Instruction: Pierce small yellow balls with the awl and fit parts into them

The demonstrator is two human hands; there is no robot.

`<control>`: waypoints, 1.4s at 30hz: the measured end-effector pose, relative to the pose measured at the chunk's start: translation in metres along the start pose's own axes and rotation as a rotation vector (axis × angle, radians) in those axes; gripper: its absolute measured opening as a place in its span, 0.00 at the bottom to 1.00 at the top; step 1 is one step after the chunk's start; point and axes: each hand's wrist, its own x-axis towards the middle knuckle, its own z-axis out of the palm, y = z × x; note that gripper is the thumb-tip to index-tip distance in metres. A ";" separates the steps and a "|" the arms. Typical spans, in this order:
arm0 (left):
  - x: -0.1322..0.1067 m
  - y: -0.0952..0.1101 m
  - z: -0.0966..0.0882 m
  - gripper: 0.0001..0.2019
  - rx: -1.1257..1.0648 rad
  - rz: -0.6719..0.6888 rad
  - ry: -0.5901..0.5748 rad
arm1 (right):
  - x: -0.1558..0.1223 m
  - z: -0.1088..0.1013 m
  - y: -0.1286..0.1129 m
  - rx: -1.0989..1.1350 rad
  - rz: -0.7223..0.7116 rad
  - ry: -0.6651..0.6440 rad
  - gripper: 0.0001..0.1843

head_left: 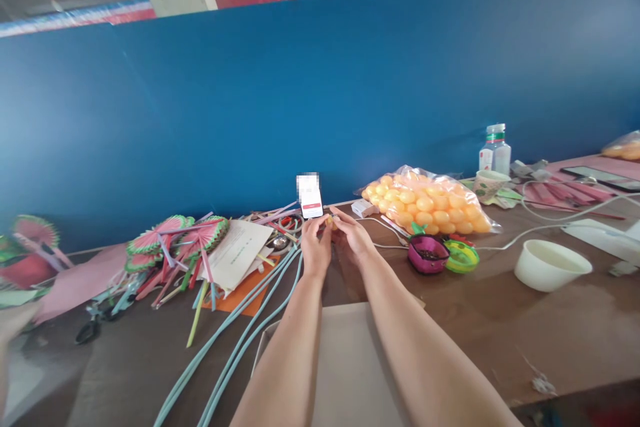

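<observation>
My left hand (316, 243) and my right hand (352, 235) meet at the middle of the brown table, fingertips pinched close together. Between them shows a small yellowish piece (329, 220), too small and covered to name. A phone (311, 197) stands propped against the blue wall just beyond my fingers, its screen lit. Under my forearms lies a pale grey board or box lid (353, 360). Light-blue cords (240, 327) run along the left side of my left arm.
Left are folded paper fans (200, 237), white papers (240, 250) and black-handled scissors (89, 328). Right are a bag of orange balls (425, 203), a purple pouch (427, 253), a white bowl (553, 267), a bottle (495, 150) and a white cable (505, 240). A blurred arm (13, 327) shows far left.
</observation>
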 end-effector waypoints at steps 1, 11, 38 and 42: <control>0.000 0.001 0.000 0.11 -0.011 -0.019 0.003 | 0.000 0.000 0.000 0.011 0.001 -0.004 0.30; 0.000 0.009 0.000 0.08 -0.027 -0.055 0.042 | 0.001 -0.002 0.002 0.027 -0.009 -0.064 0.28; 0.000 0.005 0.002 0.08 -0.092 -0.166 0.104 | 0.002 -0.001 0.008 -0.069 -0.021 -0.075 0.30; 0.000 0.006 0.002 0.07 -0.084 -0.170 0.104 | 0.004 -0.004 0.010 -0.038 -0.009 -0.084 0.30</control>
